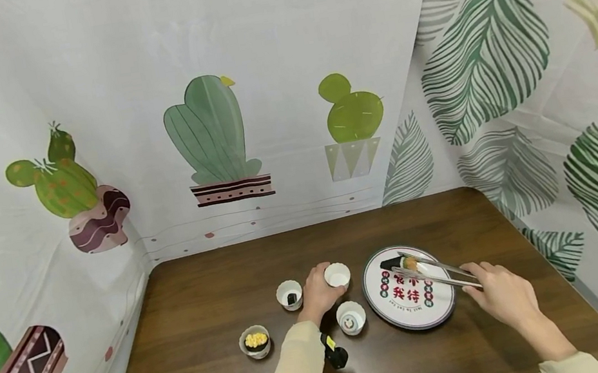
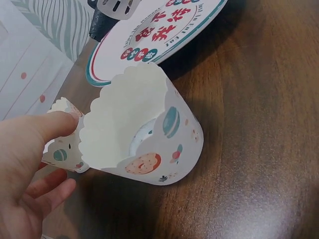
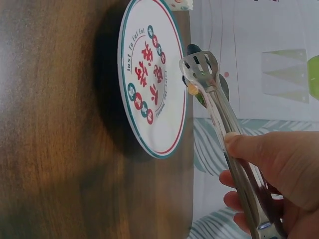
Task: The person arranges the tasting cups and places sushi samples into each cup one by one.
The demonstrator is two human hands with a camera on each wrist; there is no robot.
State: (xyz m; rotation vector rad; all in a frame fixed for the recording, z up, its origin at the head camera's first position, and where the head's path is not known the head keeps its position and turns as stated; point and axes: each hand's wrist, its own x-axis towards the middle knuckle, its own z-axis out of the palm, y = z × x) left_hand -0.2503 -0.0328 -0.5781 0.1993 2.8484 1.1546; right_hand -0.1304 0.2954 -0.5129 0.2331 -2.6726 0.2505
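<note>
My left hand [image 1: 318, 292] holds a white scalloped paper cup [image 1: 337, 276]; in the left wrist view its thumb [image 2: 57, 124] lies at the rim of that cup [image 2: 64, 152]. Closer to that camera stands a second paper cup [image 2: 149, 124] with a printed inner base. In my right hand [image 1: 504, 292] are metal tongs [image 1: 439, 275], gripped along their arms. Between the tong heads is a dark seaweed-wrapped sushi roll [image 1: 392, 263] with orange and green filling, over the round plate [image 1: 408, 319] with red and green lettering. The slotted tong head partly hides the roll in the right wrist view.
To the left of my left hand, one paper cup [image 1: 289, 295] contains a small black piece. Nearer the front left, another cup [image 1: 255, 342] holds a piece topped with yellow corn. The wooden table [image 1: 193, 294] meets a cactus-print cloth [image 1: 271, 86] at its back.
</note>
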